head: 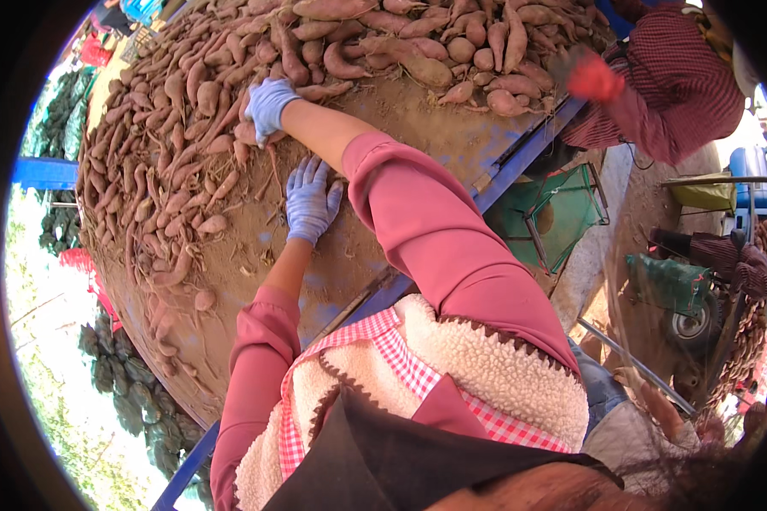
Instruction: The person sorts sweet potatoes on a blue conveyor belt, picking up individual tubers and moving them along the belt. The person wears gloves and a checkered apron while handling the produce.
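Sweet potatoes (208, 99) with reddish-purple skins lie in a broad heap on a soil-covered blue table (371, 121). My right hand (271, 108), in a pale blue knit glove, reaches to the near edge of the heap. Sweet potatoes touch it on both sides, but its fingertips are partly hidden, so a grip cannot be made out. Just below, my left hand (311, 199) in a matching glove rests palm down on the dirty tabletop, fingers a little apart and nothing held. A thin root (275, 167) lies between the heap and that hand.
Across the blue table rail (537, 147), a co-worker in a checked top (671, 83) reaches toward the heap with a red-gloved hand (591, 75). A green mesh bag on a frame (562, 214) stands beside the rail. Filled dark mesh sacks (131, 383) lie beyond the left edge.
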A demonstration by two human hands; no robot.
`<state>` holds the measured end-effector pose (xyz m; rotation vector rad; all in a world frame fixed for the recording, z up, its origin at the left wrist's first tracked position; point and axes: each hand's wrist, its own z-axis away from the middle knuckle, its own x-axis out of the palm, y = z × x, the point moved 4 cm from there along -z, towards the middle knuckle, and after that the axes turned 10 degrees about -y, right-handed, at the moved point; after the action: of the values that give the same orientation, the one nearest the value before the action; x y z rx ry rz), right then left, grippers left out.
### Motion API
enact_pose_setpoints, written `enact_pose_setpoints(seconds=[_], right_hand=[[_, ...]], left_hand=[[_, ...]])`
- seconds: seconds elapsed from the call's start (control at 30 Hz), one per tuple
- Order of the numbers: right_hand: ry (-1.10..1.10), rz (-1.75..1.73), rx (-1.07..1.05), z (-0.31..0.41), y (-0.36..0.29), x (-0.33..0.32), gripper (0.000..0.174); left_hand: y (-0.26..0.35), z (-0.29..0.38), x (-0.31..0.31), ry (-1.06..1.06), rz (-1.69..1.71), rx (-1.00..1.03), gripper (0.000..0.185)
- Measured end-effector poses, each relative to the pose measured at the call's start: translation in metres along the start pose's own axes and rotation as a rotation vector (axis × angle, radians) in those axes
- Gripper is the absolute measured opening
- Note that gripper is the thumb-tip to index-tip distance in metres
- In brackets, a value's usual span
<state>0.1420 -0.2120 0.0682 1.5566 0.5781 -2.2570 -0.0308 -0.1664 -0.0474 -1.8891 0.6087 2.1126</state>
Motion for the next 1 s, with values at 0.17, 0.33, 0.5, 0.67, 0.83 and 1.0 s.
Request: enact_pose_setpoints(seconds=[0.17,0.33,0.5,0.67,0.83,1.0], right_hand=[[0.552,-0.978,-0.033,0.022,0.084,0.054,0.073],[1.101,-0.741,0.065,0.123,0.100,0.088,0.030],[1.459,-0.791,0.383,0.334,0.126,0.104,0.010],[1.252,-0.503,1.308,0.523,0.214,0.239,0.045],[0.815,-0.223,1.373,0.519,0.263,0.250,0.039],[0.930,-0.371,0.492,0.285,0.266,0.119,0.052]], left_hand=[[0.013,0.002,-0.013,0.066,0.037,0.042,0.060],[0.005,0.001,-0.004,0.109,0.038,0.078,0.059],[-0.005,0.009,-0.006,0.102,0.013,0.051,0.060],[-0.002,0.007,-0.006,0.090,-0.015,0.047,0.060],[-0.002,0.010,-0.007,0.076,-0.013,0.038,0.060],[0.009,0.002,-0.014,0.082,0.047,0.091,0.060]])
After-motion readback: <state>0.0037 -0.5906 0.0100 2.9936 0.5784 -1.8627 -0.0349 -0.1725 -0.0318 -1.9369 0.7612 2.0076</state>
